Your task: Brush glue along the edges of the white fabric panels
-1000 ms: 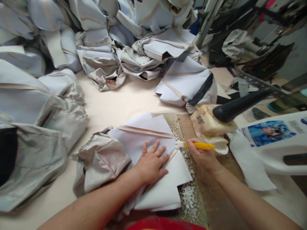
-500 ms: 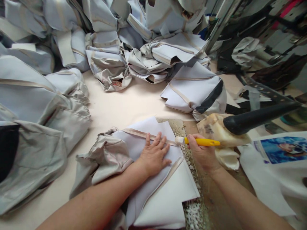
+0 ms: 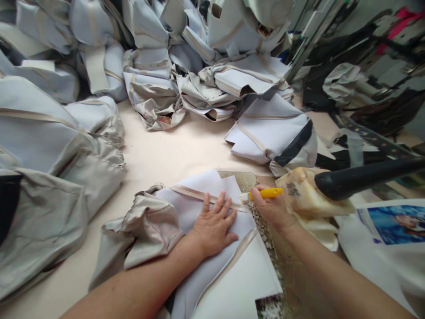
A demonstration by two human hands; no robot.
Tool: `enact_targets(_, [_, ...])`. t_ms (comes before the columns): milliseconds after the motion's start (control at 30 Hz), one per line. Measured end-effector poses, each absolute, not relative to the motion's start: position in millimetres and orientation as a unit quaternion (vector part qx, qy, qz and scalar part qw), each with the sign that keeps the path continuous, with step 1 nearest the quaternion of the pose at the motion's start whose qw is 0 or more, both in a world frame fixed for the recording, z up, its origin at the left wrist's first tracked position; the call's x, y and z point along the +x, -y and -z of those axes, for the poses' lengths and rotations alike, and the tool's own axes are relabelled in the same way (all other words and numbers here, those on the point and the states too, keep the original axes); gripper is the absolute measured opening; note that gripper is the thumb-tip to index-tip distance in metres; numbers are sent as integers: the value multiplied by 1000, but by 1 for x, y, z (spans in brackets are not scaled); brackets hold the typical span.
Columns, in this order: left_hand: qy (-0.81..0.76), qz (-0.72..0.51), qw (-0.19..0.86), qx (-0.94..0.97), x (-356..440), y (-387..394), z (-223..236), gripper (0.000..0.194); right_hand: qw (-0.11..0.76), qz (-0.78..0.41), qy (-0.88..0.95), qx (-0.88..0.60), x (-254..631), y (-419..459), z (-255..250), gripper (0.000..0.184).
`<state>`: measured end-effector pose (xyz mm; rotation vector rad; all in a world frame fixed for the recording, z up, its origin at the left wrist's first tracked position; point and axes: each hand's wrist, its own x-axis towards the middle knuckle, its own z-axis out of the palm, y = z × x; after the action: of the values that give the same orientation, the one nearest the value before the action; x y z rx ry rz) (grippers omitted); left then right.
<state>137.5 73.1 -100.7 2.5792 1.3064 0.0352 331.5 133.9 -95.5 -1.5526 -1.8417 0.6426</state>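
A white sewn bag panel (image 3: 192, 208) with tan tape strips lies in front of me, its crumpled grey fabric part (image 3: 151, 232) bunched on the left. My left hand (image 3: 215, 226) rests flat on the panel with its fingers spread, just below the upper tape strip (image 3: 191, 192). In my right hand (image 3: 270, 206) is a paintbrush (image 3: 267, 193) with a yellow handle. Its pale bristles meet the panel's right edge, near the end of that strip. Under this edge shows a board (image 3: 262, 226) crusted with whitish residue.
More white and grey sewn pieces (image 3: 146, 93) are heaped along the back and left. One similar piece (image 3: 268, 126) lies beyond the board. To the right stand a yellowish, glue-stained container (image 3: 299, 188), a black tapered object (image 3: 361, 177) and a white sheet with a blue picture (image 3: 396, 223).
The brush has shifted slightly left, and its handle shows shorter and tilted up. My left hand stays flat on the panel. The whole view has moved a little.
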Motion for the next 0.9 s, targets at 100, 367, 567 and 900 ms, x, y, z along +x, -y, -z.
enact_targets(100, [-443, -14, 136, 886, 137, -75, 98, 62, 328, -249, 710, -571, 318, -156, 98, 34])
enact_targets(367, [-440, -2, 153, 885, 138, -81, 93, 62, 363, -231, 674, -600, 286, -212, 120, 30])
enact_targets(567, [-443, -9, 153, 883, 139, -81, 92, 60, 334, -236, 686, -601, 303, -176, 102, 30])
enact_targets(900, [-437, -19, 129, 890, 138, -80, 96, 60, 341, -264, 667, -607, 301, -173, 82, 29])
